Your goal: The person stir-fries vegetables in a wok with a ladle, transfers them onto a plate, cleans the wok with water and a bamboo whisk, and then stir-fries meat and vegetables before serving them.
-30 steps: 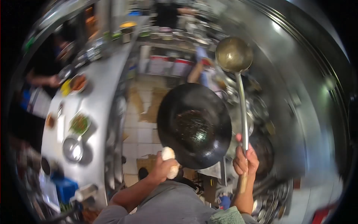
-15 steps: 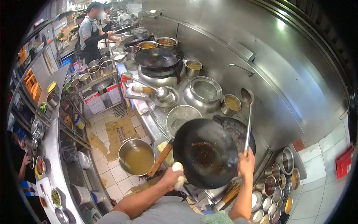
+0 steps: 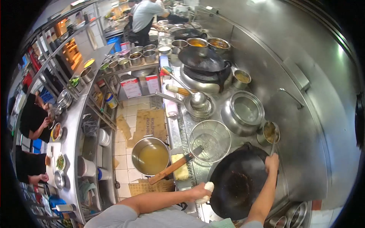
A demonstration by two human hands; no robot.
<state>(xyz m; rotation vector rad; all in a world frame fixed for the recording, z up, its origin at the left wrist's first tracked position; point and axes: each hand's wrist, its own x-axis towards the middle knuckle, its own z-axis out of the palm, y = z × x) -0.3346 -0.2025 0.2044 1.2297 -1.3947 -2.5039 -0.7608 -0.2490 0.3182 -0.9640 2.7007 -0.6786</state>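
A folded white cloth (image 3: 207,192) is gripped in my left hand (image 3: 198,192), closed at the left rim of a black wok (image 3: 237,186). The wok rests over the burner, its inside dark with a brownish patch at the bottom. My right hand (image 3: 272,163) is wrapped around the handle of a ladle (image 3: 273,145), above the wok's right side. The ladle's head reaches into a small metal pot (image 3: 261,137) of yellowish liquid by the back wall, so its bowl is largely hidden.
A wire strainer (image 3: 210,132) with a wooden handle lies left of the wok. Behind it stands a wide steel pot (image 3: 231,114). A pot of yellowish liquid (image 3: 135,162) is at the left. Co-workers are at the far stove and across the left counter (image 3: 73,152).
The wok has come down from a raised position onto the burner. My right hand has moved the ladle from upright into the small pot. The camera view has turned left.
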